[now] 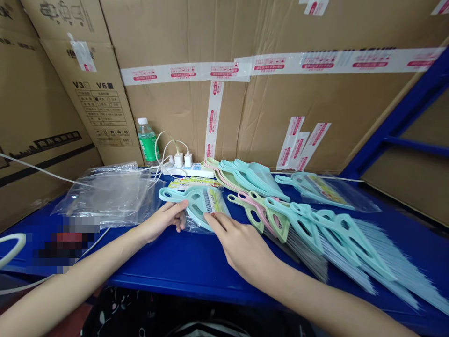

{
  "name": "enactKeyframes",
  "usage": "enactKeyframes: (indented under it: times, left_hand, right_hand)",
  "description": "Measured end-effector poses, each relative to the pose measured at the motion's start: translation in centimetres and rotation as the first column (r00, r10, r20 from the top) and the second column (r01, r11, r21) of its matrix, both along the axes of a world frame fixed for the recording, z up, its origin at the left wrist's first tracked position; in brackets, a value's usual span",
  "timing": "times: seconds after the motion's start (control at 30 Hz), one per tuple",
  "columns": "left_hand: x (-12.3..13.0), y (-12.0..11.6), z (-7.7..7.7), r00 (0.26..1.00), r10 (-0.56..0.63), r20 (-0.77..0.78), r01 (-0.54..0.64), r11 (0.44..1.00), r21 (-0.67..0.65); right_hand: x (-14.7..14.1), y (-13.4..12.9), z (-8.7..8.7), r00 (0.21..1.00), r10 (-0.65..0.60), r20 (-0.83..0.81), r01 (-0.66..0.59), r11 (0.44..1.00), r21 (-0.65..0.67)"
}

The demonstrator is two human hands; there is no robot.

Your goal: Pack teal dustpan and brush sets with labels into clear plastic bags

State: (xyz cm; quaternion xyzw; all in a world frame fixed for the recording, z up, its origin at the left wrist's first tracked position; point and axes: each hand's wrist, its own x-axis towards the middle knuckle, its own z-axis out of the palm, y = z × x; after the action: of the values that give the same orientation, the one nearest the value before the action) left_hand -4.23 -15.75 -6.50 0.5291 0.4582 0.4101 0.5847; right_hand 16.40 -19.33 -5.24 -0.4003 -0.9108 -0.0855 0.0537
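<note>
I'm looking remotely at a blue worktop (pixel 182 264): clear bags (pixel 108 199) at ten o'clock, a bottle (pixel 148 147) at eleven, a power strip (pixel 189 172) near twelve, dustpans (pixel 252 180) at one, a bagged dustpan (pixel 321 189) at two, brushes (pixel 310 238) at three.

Left hand (pixel 164 221) and right hand (pixel 243 248) at turquoise brush (pixel 196 201), brushes (pixel 301 229) alongside, blue table (pixel 175 264)
</note>
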Motion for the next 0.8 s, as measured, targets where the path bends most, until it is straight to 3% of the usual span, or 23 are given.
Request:
enactKeyframes:
  times: [0.27,0.8]
  left_hand:
    - [0.29,-0.20,0.35,0.996,0.080,0.026,-0.082,0.993,0.082]
    - [0.33,-0.14,0.21,0.999,0.031,-0.030,-0.028,0.996,0.079]
  right_hand:
    - [-0.07,-0.01,-0.13,1.000,0.014,-0.021,-0.015,0.999,-0.031]
    - [0.10,0.14,0.48,1.000,0.014,0.020,-0.016,0.993,0.116]
